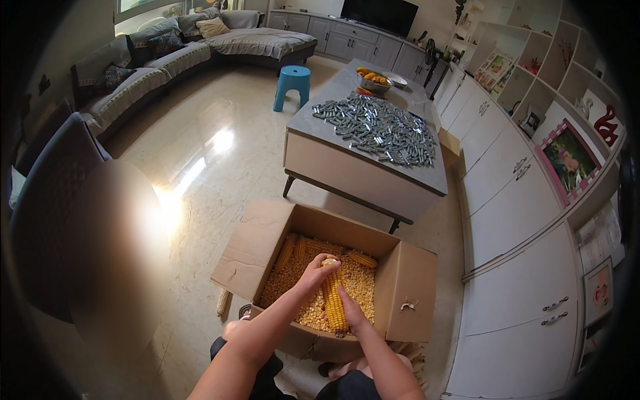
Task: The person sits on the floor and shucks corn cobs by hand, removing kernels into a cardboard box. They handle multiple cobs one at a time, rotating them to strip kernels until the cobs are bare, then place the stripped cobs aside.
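An ear of corn (pixel 334 303), yellow and thick with kernels, is held over an open cardboard box (pixel 347 220). My left hand (pixel 316 271) is closed around its upper end, where a pale patch shows. Lower down, my right hand (pixel 353 312) grips it from the right side, thumb along the kernels. Beneath lie loose yellow corn kernels (pixel 361 283) covering the inside of the box. Another ear of corn (pixel 362 259) rests on them at the far right, and more ears lie along the far left inside.
A bare cob (pixel 222 302) lies on the floor left of the box. Beyond stands a grey-topped table (pixel 360 167) strewn with small silvery cylinders (pixel 387 130) and a bowl of corn (pixel 375 81). A blue stool (pixel 292 88) is beside it. White cabinets (pixel 513 267) line the right.
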Demonstrator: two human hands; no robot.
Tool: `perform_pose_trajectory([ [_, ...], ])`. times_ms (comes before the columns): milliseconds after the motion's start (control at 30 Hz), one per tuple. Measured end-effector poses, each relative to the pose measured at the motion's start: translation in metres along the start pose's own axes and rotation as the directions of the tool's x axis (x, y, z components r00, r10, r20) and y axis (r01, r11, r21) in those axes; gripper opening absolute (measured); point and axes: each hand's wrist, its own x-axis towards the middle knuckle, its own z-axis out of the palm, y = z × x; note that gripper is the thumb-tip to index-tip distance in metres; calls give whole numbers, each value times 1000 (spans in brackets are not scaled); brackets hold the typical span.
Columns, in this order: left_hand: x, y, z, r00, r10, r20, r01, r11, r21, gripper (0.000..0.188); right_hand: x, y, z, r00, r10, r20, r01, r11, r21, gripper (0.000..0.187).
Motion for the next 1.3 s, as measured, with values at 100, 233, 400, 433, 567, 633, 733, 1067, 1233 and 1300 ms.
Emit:
perform_pose_trajectory([
  [100,4,-9,2,997,49,-61,-47,999,24,25,13,19,-5,994,-95,-47,94,996,-8,46],
  [233,15,-28,-3,994,68,-88,-56,989,136,28,19,30,-13,978,-186,-92,159,958,-237,46],
  [400,17,-32,-14,999,-8,-42,10,999,44,29,21,27,-8,967,-209,-144,166,950,-265,38],
  [433,14,-23,-14,998,-66,-9,66,997,-44,29,12,12,-2,987,-125,-103,114,988,-108,35],
  [567,3,4,-5,985,-141,97,157,970,-186,32,1,-5,-5,1000,17,-3,-17,990,139,33],
  [633,3,1,-5,989,-122,84,136,972,-194,29,0,-6,-3,1000,6,1,-6,993,120,34],
  [733,13,-19,-11,998,-31,50,37,990,-136,27,4,2,3,996,-79,-30,80,996,37,36],
  [1067,15,-17,-20,990,-137,41,141,981,-134,35,2,0,4,1000,-19,-12,19,1000,-6,36],
  [1233,3,6,-17,974,-126,189,183,928,-323,42,-3,-14,2,988,79,135,-101,981,168,45],
  [1300,3,9,-18,970,-125,209,188,932,-311,43,0,-10,-3,973,102,205,-155,952,265,46],
])
